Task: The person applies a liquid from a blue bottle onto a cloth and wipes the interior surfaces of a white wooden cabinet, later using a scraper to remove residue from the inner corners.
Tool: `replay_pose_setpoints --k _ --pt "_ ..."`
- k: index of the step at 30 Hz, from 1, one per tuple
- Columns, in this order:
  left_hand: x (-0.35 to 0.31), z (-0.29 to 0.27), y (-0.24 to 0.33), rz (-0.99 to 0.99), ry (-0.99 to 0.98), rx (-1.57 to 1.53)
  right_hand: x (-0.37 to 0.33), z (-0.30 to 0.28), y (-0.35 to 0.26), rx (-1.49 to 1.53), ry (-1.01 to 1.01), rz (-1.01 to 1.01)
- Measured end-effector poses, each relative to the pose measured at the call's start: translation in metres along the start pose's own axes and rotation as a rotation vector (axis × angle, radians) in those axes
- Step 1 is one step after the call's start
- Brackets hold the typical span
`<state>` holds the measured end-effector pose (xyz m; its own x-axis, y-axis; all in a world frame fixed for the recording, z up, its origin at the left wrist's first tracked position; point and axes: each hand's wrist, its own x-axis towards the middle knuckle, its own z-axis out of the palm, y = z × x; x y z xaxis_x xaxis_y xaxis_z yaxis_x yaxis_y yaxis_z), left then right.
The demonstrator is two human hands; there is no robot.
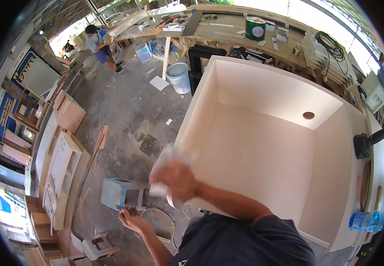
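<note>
My right hand (174, 181) reaches across to the near left edge of a large white open cabinet box (263, 155). It is smeared by motion, with its fingers closed round a blurred white rag-like wad (181, 156) pressed at that edge. Lower and to the left, my left hand (133, 220) is held palm up, its fingertips pinching a small dark grey-blue flat piece (120, 207); its exact kind is too small to make out. The box lies with its opening upward, and a round hole (308, 115) pierces its far wall.
A blue plastic stool (114, 193) stands just beyond my left hand, with a pale hose (172, 221) nearby. On the box's right side are a black cordless drill (365, 144) and a blue water bottle (368, 221). A bucket (178, 77), workbench (227, 31) and co-worker (98, 44) are farther off.
</note>
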<state>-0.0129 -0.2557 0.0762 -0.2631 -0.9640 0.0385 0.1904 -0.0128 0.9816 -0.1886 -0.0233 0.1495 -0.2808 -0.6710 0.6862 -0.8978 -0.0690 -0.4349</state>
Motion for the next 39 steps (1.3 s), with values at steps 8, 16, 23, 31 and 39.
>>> replay_pose_setpoints --k 8,16,23,31,39 --pt "-0.002 0.026 0.032 0.064 -0.109 -0.125 0.007 -0.054 0.126 -0.192 0.822 -0.007" --pt "0.01 0.027 0.02 -0.059 -0.212 -0.118 -0.024 0.067 0.026 -0.018 0.795 0.073" --pt "-0.008 0.075 0.066 0.052 -0.432 -0.242 -0.011 0.006 0.102 -0.016 0.904 0.155" --pt "-0.002 0.065 0.071 0.042 -0.38 -0.226 -0.079 0.133 0.018 0.006 0.49 0.144" --pt "-0.015 0.069 0.062 0.059 -0.438 -0.222 -0.102 0.151 -0.013 -0.014 0.12 0.235"
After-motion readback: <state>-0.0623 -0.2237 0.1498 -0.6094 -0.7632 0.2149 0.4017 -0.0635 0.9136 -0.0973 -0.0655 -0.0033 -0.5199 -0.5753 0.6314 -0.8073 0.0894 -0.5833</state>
